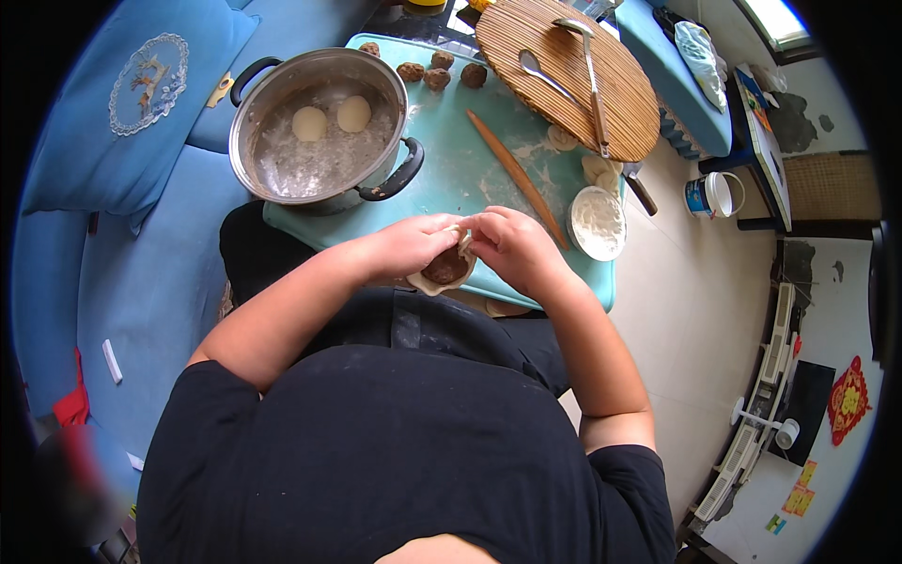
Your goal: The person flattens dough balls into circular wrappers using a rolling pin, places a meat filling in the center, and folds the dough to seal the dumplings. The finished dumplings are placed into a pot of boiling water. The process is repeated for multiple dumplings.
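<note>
Both hands work at a round dough wrapper (427,285) folded around a dark brown ball of filling (445,269), just over the near edge of the turquoise table (442,188). My left hand (406,246) grips the dough's far left edge with thumb and fingers. From the other side, my right hand (512,242) pinches the far right edge, fingertips close to the left ones. The brown filling still shows on the near side, where the wrapper hangs open. Behind my right hand lies a tapered wooden rolling pin (515,177), and a bowl of white flour (598,224) stands to its right.
A large steel pot (246,141) with two pale dough rounds in liquid stands at the left. Several brown filling balls (437,79) sit behind it. A round slatted mat (526,28) carries a ladle (594,89) and a spoon (545,75). Dough pieces (601,173) lie beside a knife (642,195).
</note>
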`<action>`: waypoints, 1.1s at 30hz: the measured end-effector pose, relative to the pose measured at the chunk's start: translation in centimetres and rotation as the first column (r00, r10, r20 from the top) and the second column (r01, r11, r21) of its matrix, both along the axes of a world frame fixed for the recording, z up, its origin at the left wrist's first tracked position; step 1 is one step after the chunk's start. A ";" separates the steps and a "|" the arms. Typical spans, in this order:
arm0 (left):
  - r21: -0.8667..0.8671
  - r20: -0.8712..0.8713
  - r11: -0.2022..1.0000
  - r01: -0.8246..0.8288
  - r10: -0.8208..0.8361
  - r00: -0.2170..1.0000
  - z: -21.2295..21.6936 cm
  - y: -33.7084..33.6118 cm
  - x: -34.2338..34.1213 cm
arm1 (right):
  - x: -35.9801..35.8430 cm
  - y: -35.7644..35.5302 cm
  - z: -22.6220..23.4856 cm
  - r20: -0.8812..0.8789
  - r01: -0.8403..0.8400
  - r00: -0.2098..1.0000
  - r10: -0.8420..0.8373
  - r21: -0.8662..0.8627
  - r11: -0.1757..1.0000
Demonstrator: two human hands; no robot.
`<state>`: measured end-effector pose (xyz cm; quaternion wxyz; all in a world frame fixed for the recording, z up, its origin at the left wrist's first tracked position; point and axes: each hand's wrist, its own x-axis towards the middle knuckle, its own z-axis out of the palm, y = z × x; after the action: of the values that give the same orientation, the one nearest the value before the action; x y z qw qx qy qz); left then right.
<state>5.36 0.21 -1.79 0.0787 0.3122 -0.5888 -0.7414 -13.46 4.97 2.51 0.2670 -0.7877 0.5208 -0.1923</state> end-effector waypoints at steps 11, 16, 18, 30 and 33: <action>0.404 -0.132 0.871 -0.280 0.358 0.924 -1.8 -0.1 0.3 | 0.0 0.1 -0.9 0.045 0.223 0.974 -0.220 -0.065 0.973; 0.441 -0.216 0.839 -0.318 0.443 0.870 -1.1 1.0 -0.7 | 0.6 0.2 -1.1 0.068 0.195 0.980 -0.187 -0.138 0.971; 0.402 -0.207 0.859 -0.318 0.423 0.882 -0.8 1.0 -0.7 | 0.7 0.1 -0.5 0.094 0.216 0.974 -0.208 -0.090 0.972; 0.353 -0.209 0.896 -0.269 0.356 0.911 -1.4 0.8 -0.6 | 0.6 0.1 -1.4 0.048 0.197 0.980 -0.195 -0.056 0.979; 0.343 -0.150 0.898 -0.276 0.342 0.928 -0.7 0.8 -0.7 | 0.8 0.2 -1.4 -0.001 0.147 0.989 -0.148 -0.132 0.980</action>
<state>4.68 1.03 -2.51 0.2057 0.3318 -0.3936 -0.8323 -12.67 5.21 1.06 0.1965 -0.7638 0.5655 -0.2410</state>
